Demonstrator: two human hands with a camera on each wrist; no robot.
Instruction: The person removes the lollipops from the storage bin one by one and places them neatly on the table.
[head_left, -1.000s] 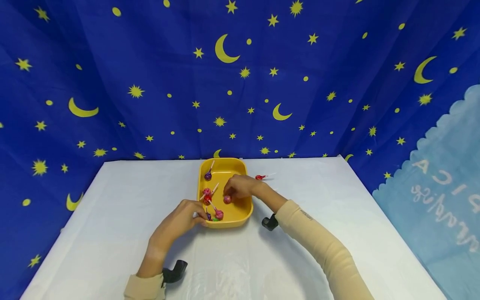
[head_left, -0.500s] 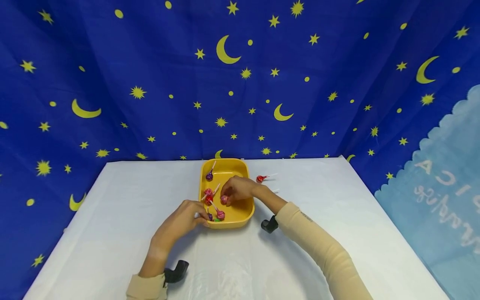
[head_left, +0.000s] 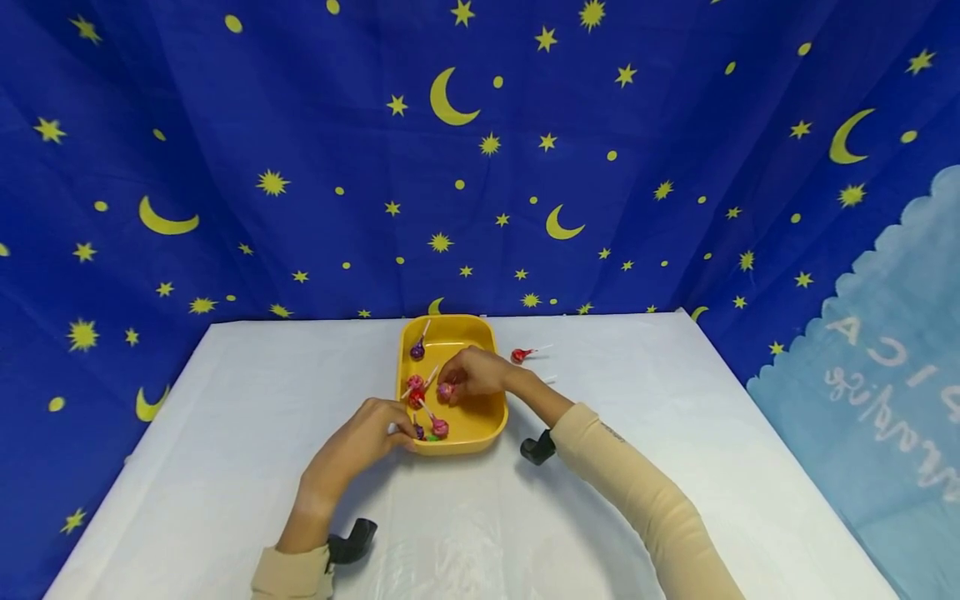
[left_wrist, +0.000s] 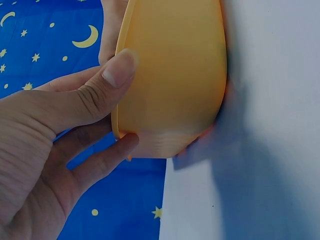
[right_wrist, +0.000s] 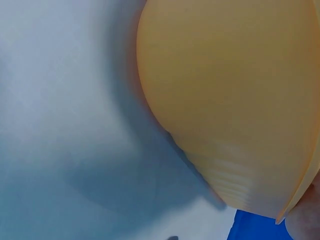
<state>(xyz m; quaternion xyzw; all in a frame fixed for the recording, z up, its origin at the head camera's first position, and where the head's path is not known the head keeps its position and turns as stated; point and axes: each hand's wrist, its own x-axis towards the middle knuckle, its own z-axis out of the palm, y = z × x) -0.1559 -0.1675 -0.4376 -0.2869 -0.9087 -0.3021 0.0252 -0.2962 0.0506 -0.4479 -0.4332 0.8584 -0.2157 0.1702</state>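
Note:
A yellow plastic bin [head_left: 471, 432] stands on the white table with several wrapped lollipops inside, mostly along its left side. My left hand [head_left: 363, 437] grips the bin's near-left corner; in the left wrist view its thumb [left_wrist: 120, 70] lies on the outer wall, with fingers at the rim. Inside the bin, my right hand [head_left: 476, 372] pinches a pink lollipop [head_left: 446, 392], whose stick is hidden by the fingers. A purple lollipop [head_left: 417, 350] lies at the far left. Red [head_left: 416, 399] and pink [head_left: 439, 427] lollipops lie nearer. In the right wrist view, the bin wall [right_wrist: 225, 100] hides most of the hand.
Right of the bin, a red lollipop [head_left: 521, 356] lies on the white table [head_left: 600, 375]. A white stick [head_left: 550, 380] shows just beyond the right wrist. A blue curtain [head_left: 337, 167] with stars and moons hangs behind the table.
My right hand has moved slightly left and away from me inside the bin, carrying the pink lollipop. My left hand stays on the bin's corner.

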